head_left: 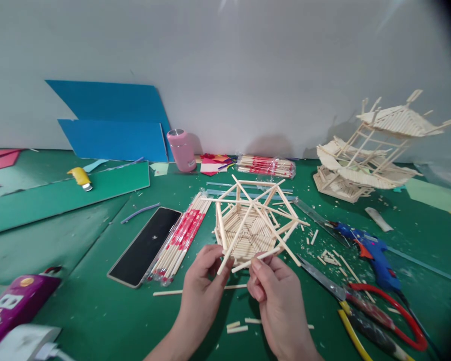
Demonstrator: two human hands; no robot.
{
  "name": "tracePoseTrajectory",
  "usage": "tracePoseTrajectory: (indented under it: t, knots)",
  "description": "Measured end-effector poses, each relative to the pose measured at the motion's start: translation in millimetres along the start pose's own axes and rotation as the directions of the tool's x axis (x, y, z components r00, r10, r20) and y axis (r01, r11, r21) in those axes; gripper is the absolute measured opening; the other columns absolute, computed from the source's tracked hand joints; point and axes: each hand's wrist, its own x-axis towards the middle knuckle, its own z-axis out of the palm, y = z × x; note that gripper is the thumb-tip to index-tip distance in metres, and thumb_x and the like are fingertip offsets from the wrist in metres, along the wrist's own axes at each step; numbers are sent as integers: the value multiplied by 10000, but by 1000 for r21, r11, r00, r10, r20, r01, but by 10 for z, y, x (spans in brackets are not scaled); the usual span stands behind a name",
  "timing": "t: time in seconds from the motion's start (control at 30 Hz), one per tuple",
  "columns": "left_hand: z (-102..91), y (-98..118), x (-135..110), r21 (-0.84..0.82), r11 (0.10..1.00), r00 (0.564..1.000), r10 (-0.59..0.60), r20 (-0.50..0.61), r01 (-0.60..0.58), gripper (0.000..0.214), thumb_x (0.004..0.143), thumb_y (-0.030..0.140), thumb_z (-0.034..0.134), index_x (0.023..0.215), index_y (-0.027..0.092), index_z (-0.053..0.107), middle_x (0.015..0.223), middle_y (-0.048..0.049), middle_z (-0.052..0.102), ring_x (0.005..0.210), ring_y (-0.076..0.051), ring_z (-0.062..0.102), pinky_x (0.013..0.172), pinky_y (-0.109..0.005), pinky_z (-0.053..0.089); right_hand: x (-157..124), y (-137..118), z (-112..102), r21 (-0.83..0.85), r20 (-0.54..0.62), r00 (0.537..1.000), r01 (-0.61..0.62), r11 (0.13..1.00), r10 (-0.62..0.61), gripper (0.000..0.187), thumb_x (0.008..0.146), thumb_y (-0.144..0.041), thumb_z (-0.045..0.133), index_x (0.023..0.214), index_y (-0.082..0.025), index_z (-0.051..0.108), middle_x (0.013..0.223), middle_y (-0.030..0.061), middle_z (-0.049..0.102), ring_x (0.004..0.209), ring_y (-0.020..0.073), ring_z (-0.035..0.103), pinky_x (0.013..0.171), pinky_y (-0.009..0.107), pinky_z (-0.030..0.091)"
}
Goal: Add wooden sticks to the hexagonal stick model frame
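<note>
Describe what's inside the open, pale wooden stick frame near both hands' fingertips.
Inside the frame, a floor of short pale sticks shows, laid in rings. The left hand and right hand cover parts of its near side; anything underneath is hidden.

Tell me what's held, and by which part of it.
A stick frame, by its near edge, pinched by the left hand and right hand.

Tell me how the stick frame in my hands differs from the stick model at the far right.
The stick frame is held by your left hand and right hand; the stick model stands untouched on the green table. The stick frame has open bars above one slatted base, while the stick model stacks several tiers with slatted roofs. Both are built from thin, pale sticks.
</note>
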Motion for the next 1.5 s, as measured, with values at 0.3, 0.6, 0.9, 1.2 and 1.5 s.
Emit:
tracePoseTrajectory:
  t: [0.3, 0.6, 0.9, 1.2, 1.5]
  knots:
    - [-2, -14, 7, 23, 1000, 1000, 20, 12, -20, 126, 766, 232, 529, 767, 155, 628, 776, -52, 539, 704, -190, 525, 617, -293, 425, 19, 11, -5, -15, -15, 1000, -4, 1000, 3, 258, 669, -337, 693, 611, -150, 525, 447, -77, 433, 377, 17, 327, 382, 156, 231]
    - [-8, -34, 17, 40, 998, 998, 48, 26, -49, 152, 779, 232, 511, 791, 133, 625, 779, -63, 539, 699, -189, 523, 610, -296, 424, 19, 7, -9, -21, 16, 1000, 5, 1000, -5, 245, 652, -334, 696, 624, -145, 542, 440, -78, 434, 364, 14, 321, 377, 160, 224]
    - [-7, -6, -4, 37, 998, 998, 56, 35, -58, 146, 783, 205, 509, 789, 158, 647, 781, -56, 561, 703, -181, 529, 615, -285, 427, 20, 12, 1, -22, -6, 1000, 1, 1000, -1, 267, 664, -356, 698, 628, -146, 537, 435, -80, 438, 375, 12, 338, 388, 147, 239]
    - [-16, -6, 6, 65, 996, 998, 54, 33, -56, 142, 792, 219, 527, 805, 171, 660, 796, -51, 573, 704, -175, 544, 609, -273, 428, 39, 13, 45, 0, -7, 1000, 30, 1000, -30, 238, 691, -336, 677, 641, -145, 544, 448, -73, 449, 384, 21, 348, 392, 155, 253]
    - [-11, -11, 6, 67, 997, 998, 33, 47, -36, 145, 800, 231, 538, 823, 154, 658, 817, -62, 570, 724, -184, 536, 626, -287, 423, 51, 55, 50, -14, 8, 998, 62, 998, -62, 212, 741, -302, 634, 630, -155, 529, 420, -79, 434, 388, 33, 355, 393, 155, 266]
